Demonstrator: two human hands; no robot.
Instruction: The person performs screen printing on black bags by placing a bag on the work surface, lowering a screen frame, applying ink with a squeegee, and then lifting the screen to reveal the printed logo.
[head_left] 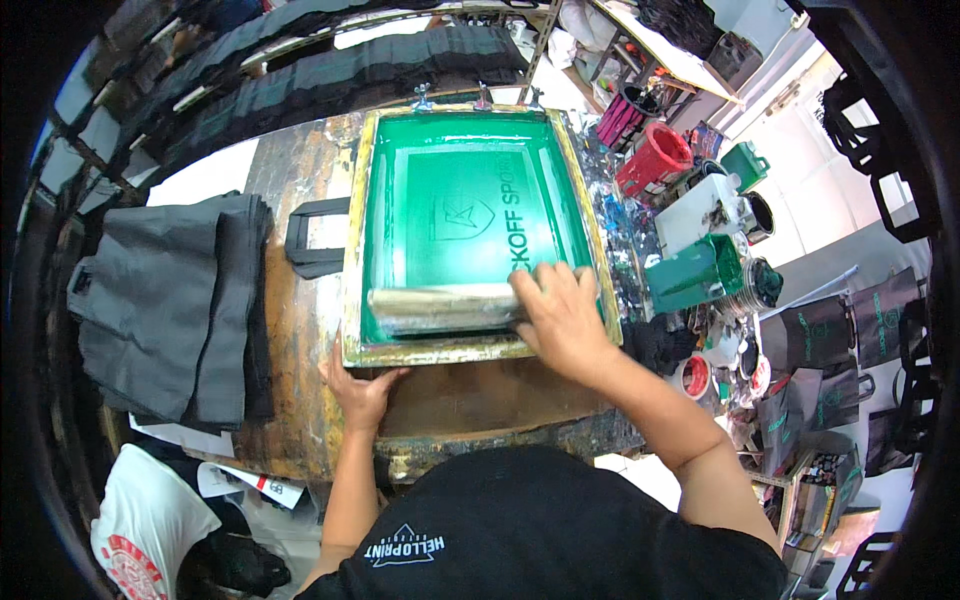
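A screen printing frame with green mesh lies on the worn wooden table in front of me, its mesh bearing a shield emblem and lettering. My right hand is closed round the right end of a wide wooden squeegee, which lies crosswise near the frame's front edge. At the frame's near left corner, my left hand grips the wood, thumb along the front and fingers at the side. A black bag handle pokes out from beneath the frame's left side; the rest of it is hidden.
Dark fabric bags lie piled at the left of the table. Paint tubs crowd the right, among them a red bucket and a green container. Clamps sit at the frame's far edge. Printed bags lie at far right.
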